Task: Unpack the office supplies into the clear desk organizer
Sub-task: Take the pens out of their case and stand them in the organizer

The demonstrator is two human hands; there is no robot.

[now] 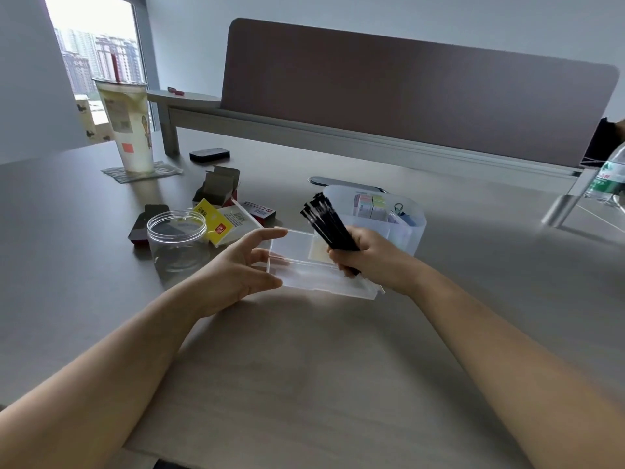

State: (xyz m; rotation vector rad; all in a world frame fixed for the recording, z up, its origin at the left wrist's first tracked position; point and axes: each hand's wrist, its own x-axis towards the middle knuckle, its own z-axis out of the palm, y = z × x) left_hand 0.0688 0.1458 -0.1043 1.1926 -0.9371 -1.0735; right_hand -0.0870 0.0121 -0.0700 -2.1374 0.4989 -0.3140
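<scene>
- My right hand has its fingers curled tight around a bundle of black pens, gripping them near their lower ends. The tops fan up and to the left, above the clear desk organizer.
- My left hand is spread, fingers mostly straight. The fingertips touch the organizer's left wall and grip nothing.
- The pens sit over the low front tray, while the taller rear compartments already hold sticky notes and a binder clip.
- Risk: the bundle is held low and splayed. If I loosen the grip too early, I expect single pens to slide out and scatter on the desk.
- Risk: the organizer looks light. Pushing the pens in at an angle could tip or shove it, since my left hand only steadies one side.
- Risk: the tilted pen tops could catch a clear partition that I can barely see.
- Risk: a wide leftward swing could knock the open clear jar or the emptied packaging just beside the tray.
</scene>
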